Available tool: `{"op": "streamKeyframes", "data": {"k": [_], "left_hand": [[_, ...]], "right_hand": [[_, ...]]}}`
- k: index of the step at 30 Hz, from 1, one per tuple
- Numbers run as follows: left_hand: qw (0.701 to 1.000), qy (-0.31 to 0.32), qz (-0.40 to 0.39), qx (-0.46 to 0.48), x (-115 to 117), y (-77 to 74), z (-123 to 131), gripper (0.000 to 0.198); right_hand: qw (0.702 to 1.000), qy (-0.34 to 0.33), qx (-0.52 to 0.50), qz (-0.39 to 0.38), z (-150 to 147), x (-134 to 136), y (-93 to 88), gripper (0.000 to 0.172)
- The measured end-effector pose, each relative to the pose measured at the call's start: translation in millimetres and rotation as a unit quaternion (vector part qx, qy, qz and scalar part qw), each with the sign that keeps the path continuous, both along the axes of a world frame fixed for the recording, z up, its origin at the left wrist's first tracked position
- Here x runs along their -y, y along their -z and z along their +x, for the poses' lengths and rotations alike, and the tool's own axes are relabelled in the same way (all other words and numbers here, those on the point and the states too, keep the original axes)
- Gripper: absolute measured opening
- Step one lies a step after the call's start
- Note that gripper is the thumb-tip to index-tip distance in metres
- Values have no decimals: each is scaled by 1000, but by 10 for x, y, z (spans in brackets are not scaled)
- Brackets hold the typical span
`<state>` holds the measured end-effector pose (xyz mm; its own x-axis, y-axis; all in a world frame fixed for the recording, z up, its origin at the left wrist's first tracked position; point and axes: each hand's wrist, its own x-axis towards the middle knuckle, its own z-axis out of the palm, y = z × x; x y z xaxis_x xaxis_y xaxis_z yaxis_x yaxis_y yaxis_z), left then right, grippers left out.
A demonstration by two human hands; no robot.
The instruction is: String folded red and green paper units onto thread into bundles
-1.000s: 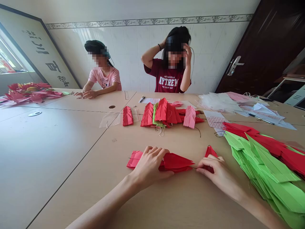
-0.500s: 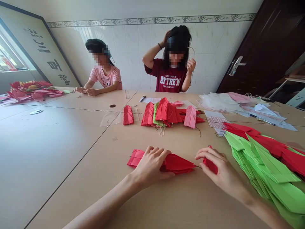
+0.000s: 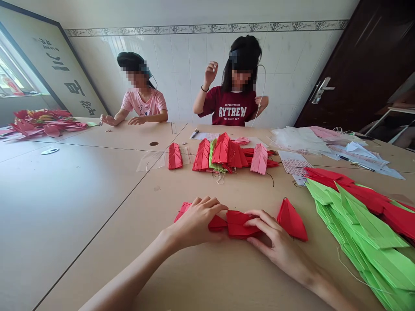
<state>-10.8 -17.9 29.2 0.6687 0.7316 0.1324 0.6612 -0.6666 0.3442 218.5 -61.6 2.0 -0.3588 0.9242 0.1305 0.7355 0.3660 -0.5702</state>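
A stack of folded red paper pieces [image 3: 238, 222] lies on the wooden table [image 3: 129, 242] in front of me. My left hand [image 3: 197, 220] is curled over its left end and presses it down. My right hand [image 3: 275, 242] grips the stack's right end with bent fingers. A single red folded piece [image 3: 292, 220] lies just right of my right hand, with a thin thread running from it.
A long heap of green [image 3: 359, 224] and red folded pieces [image 3: 372, 194] fills the right side. More bundles [image 3: 223, 155] lie mid-table. Two people sit at the far edge [image 3: 142, 99] [image 3: 233, 99]. Papers [image 3: 301, 138] lie far right, a red pile [image 3: 42, 123] far left.
My right hand moved left from the single red piece onto the stack's right end, pushing the stack together. The person in dark red lowered both hands from the head.
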Motion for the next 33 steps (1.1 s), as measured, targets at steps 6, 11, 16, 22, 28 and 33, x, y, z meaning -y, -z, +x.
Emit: {"op": "streamKeyframes", "data": {"k": [6,11,16,22,28,33], "left_hand": [[1000,-3,-18,14,-25,-34,-63,26],[999,22,-31,17,-51,-18,-66,18],[997,26,-58,50,-70,-25,-84,20],[995,-6,-80,64,-75,0,-72,14],[993,-42,-92,57,-55,26,-54,13],[991,-54,-107,65,-58,50,-49,18]], "right_hand": [[1000,12,-7,-19,19,5,-30,13],[999,9,-21,-26,26,6,-45,11],[999,12,-29,-17,47,-4,-9,11],[999,13,-36,-7,44,4,13,11],[998,19,-60,-7,40,1,18,14],[997,30,-76,-13,42,-1,-19,15]]}}
